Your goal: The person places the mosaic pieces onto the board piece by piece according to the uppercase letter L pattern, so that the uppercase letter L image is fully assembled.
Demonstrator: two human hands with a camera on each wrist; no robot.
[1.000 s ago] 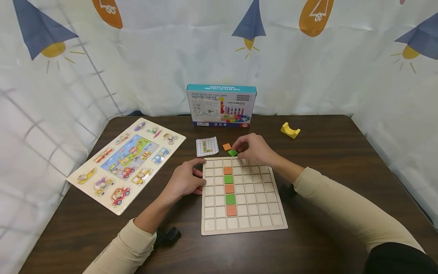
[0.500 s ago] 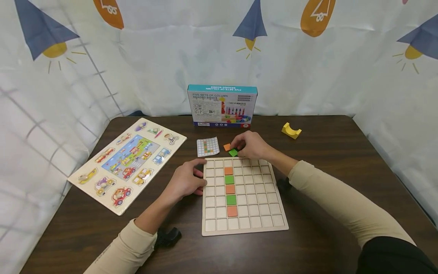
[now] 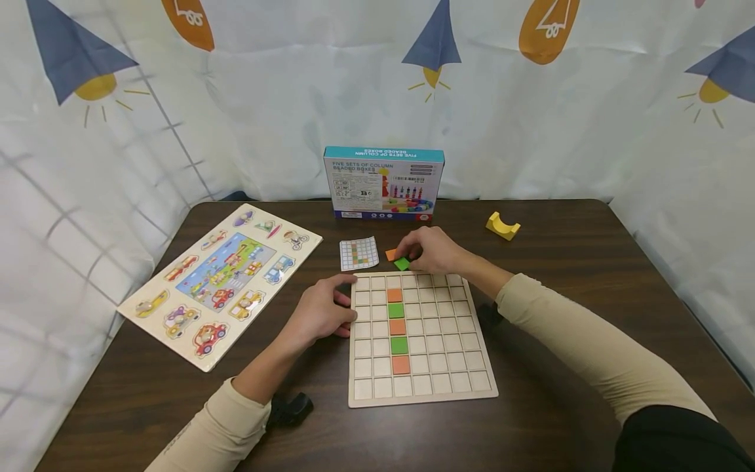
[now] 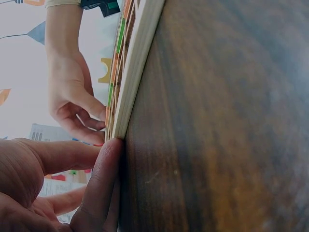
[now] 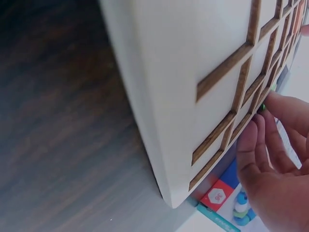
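Note:
A light wooden grid board point(image 3: 441, 364) lies on the dark table, with orange and green square tiles in one column. My left hand point(image 3: 318, 309) touches the board's left edge with its fingertips; the left wrist view shows its fingers point(image 4: 104, 176) against the wooden side. Just beyond the far edge, my right hand point(image 3: 435, 250) pinches a green tile point(image 3: 402, 263) between thumb and fingers. In the right wrist view only a sliver of green shows at those fingertips. Beside it lies a loose orange tile point(image 3: 390, 254), partly covered by the fingers.
A small printed grid card point(image 3: 358, 254) lies behind the board. Farther back stands a cardboard toy box point(image 3: 383, 187). On the left is a wooden vehicle puzzle point(image 3: 221, 282); a yellow curved block point(image 3: 503, 227) sits at the back right.
The right hand's fingers have shifted slightly left, over the orange tile, and closed around the green tile. The left hand stays at the board's edge.

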